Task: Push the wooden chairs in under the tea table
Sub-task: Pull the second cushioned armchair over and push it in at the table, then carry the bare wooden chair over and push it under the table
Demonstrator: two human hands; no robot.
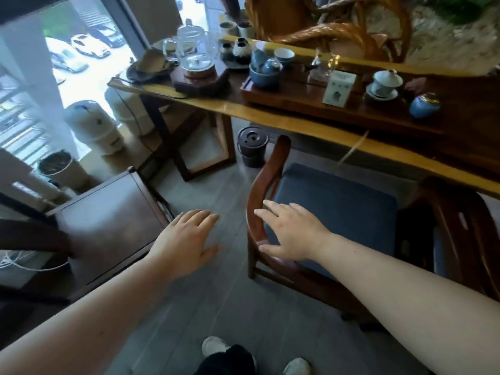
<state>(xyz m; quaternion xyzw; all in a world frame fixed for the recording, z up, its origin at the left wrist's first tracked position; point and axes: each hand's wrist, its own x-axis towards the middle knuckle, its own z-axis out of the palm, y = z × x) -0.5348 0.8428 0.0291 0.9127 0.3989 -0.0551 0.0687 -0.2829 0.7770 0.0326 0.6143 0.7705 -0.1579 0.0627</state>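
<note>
A wooden chair [267, 169] with a curved reddish backrest and a blue seat cushion [335, 209] stands partly under the long tea table [297, 119]. My right hand [290, 230] is spread open over the chair's curved rail, thumb below it and fingers just above, without gripping it. My left hand [186, 239] hovers open over the grey floor between this chair and a second dark wooden chair [108, 220] at the left, which stands away from the table. A third dark wooden chair [465, 226] shows at the right edge.
The table carries a glass kettle [196, 50], blue cups, a white lidded cup [385, 82], a white box and a blue jar [424, 105]. A dark bucket [253, 148] stands on the floor under the table. A bin [59, 169] and white containers sit by the window.
</note>
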